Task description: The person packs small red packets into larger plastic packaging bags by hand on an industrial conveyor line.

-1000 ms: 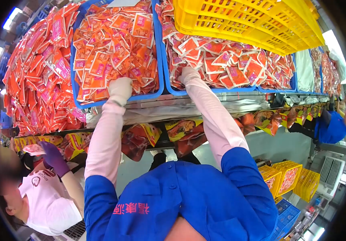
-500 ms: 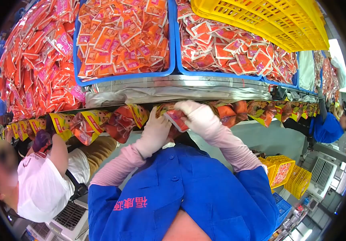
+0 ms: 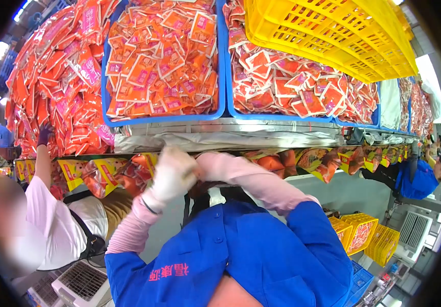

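My left hand (image 3: 172,174), in a white glove and smeared by motion, is raised at the edge of the line in front of my chest. My right forearm in its pink sleeve (image 3: 246,176) reaches across to the left, and its hand meets or lies behind the left one. The fingers of both hands are blurred or hidden, so I cannot make out anything in them. Printed food pouches in yellow and red stand in a row along the line; a pouch (image 3: 141,168) is just left of my hands and another pouch (image 3: 323,162) is to the right.
Beyond the line are blue crates (image 3: 164,120) of orange-red sachets, a big sachet heap (image 3: 59,92) and a tilted yellow crate (image 3: 328,43). A co-worker's dark-gloved hand (image 3: 45,134) touches the heap. Yellow crates (image 3: 381,245) stand lower right.
My right hand has swung left from the pouch where it held a small red sachet, and my left hand has shifted left. The pouches have moved left. The co-worker's arm now reaches up to the heap.
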Demonstrator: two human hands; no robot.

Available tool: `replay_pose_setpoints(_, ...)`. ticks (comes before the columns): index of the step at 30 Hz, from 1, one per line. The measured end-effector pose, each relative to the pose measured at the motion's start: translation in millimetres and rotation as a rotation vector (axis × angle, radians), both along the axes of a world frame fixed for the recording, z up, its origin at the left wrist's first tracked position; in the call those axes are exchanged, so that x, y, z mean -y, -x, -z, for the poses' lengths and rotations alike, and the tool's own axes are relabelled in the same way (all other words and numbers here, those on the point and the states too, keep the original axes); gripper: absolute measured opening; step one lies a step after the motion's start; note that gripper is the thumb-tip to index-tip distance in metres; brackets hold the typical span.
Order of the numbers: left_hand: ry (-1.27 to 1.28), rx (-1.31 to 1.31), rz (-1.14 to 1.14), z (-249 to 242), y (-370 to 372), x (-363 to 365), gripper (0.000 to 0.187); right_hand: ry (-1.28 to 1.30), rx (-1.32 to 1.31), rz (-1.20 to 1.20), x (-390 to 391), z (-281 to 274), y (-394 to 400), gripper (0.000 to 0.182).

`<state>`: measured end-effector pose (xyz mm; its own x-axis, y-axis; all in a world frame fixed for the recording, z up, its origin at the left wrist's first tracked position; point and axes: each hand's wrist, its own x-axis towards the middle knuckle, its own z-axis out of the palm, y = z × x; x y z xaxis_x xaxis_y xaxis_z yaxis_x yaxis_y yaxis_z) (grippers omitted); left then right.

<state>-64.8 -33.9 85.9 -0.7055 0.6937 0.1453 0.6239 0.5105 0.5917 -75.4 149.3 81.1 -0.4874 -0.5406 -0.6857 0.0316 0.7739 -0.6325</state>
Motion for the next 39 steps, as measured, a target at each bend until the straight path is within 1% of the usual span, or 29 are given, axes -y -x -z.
replay_pose_setpoints(1,0.077,-0.110,-0.100,-1,27,0,0.007,0.189,-0.167,-0.036,-30,5,11,0.028)
replay_pose_setpoints(3,0.251,-0.219,-0.304,19,94,-1,0.010,0.077,-0.611,0.246,-92,11,47,0.037)
replay_pose_setpoints(4,0.352,-0.216,-0.401,44,125,-5,0.014,-0.018,-0.530,0.542,-121,20,74,0.041)
replay_pose_setpoints(6,0.796,-0.011,-0.450,75,170,-17,0.022,-0.438,-0.499,0.509,-151,55,120,0.048)
replay_pose_setpoints(8,0.901,0.052,-0.418,83,187,-29,0.026,-0.665,-0.402,0.227,-164,155,146,0.052)
replay_pose_setpoints(9,0.994,0.122,-0.373,88,188,-32,0.029,-0.580,-0.384,0.245,-160,130,142,0.052)
replay_pose_setpoints(10,1.002,0.129,-0.368,98,184,-25,0.029,-0.575,-0.374,0.244,-162,132,138,0.052)
replay_pose_setpoints(12,0.715,0.076,-0.502,111,177,-8,0.029,-0.378,-0.467,0.160,-181,132,132,0.047)
replay_pose_setpoints(13,0.557,0.000,-0.460,89,160,-2,0.026,-0.260,-0.518,0.409,-199,204,141,0.039)
replay_pose_setpoints(14,0.246,-0.101,-0.420,77,142,6,0.023,-0.372,-0.537,0.426,-189,120,118,0.029)
replay_pose_setpoints(15,0.087,-0.091,-0.415,56,122,7,0.020,-0.286,-0.605,0.583,-188,79,99,0.024)
replay_pose_setpoints(16,-0.078,0.051,-0.404,27,98,2,0.021,-0.196,-0.681,0.728,-188,48,84,0.020)
replay_pose_setpoints(18,-0.281,0.298,-0.361,-3,52,-17,0.032,0.126,-0.529,0.841,-186,-5,48,0.028)
replay_pose_setpoints(20,-0.278,0.271,-0.072,-17,15,-35,0.033,0.471,-0.500,0.868,-173,-18,8,0.032)
replay_pose_setpoints(22,-0.157,0.034,0.094,11,-18,-55,0.030,0.893,-0.178,0.931,-128,-65,-28,0.038)
replay_pose_setpoints(24,-0.034,-0.140,0.053,39,-34,-70,0.022,0.522,-0.194,0.593,-119,-52,-52,0.044)
replay_pose_setpoints(26,0.269,-0.137,-0.051,74,-37,-72,0.025,0.295,-0.370,0.291,-97,-26,-65,0.034)
replay_pose_setpoints(27,0.366,-0.244,-0.019,59,-37,-70,0.032,0.177,-0.494,0.134,-91,15,-72,0.032)
replay_pose_setpoints(28,0.368,-0.246,-0.023,52,-39,-63,0.032,-0.147,-0.589,-0.083,-77,31,-74,0.020)
replay_pose_setpoints(30,0.373,-0.316,0.092,45,-45,-47,0.042,-0.352,-0.517,-0.161,-45,37,-60,0.019)
replay_pose_setpoints(31,0.418,-0.322,0.158,43,-46,-40,0.027,-0.398,-0.392,-0.127,-26,80,-51,0.024)
replay_pose_setpoints(32,0.421,-0.328,0.158,45,-49,-37,0.027,-0.465,-0.244,-0.161,-3,75,-34,0.030)
replay_pose_setpoints(33,0.566,-0.265,0.243,51,-53,-35,0.019,-0.356,-0.494,0.054,9,192,-45,0.036)
replay_pose_setpoints(34,0.712,-0.203,0.324,58,-55,-34,0.014,-0.361,-0.420,0.006,17,253,-42,0.044)
replay_pose_setpoints(35,0.601,-0.332,0.298,66,-61,-31,0.013,-0.370,-0.516,-0.099,13,221,-50,0.049)
replay_pose_setpoints(36,0.636,-0.283,0.310,63,-62,-28,0.009,-0.377,-0.607,-0.208,9,157,-58,0.054)
replay_pose_setpoints(37,0.535,-0.238,0.264,57,-57,-23,0.007,-0.417,-0.528,-0.054,20,81,-31,0.054)
replay_pose_setpoints(38,0.435,-0.196,0.220,48,-50,-17,0.007,-0.409,-0.535,-0.056,17,75,-17,0.054)
replay_pose_setpoints(39,0.273,-0.116,0.150,33,-34,-16,0.008,-0.379,-0.227,-0.094,10,72,-5,0.046)
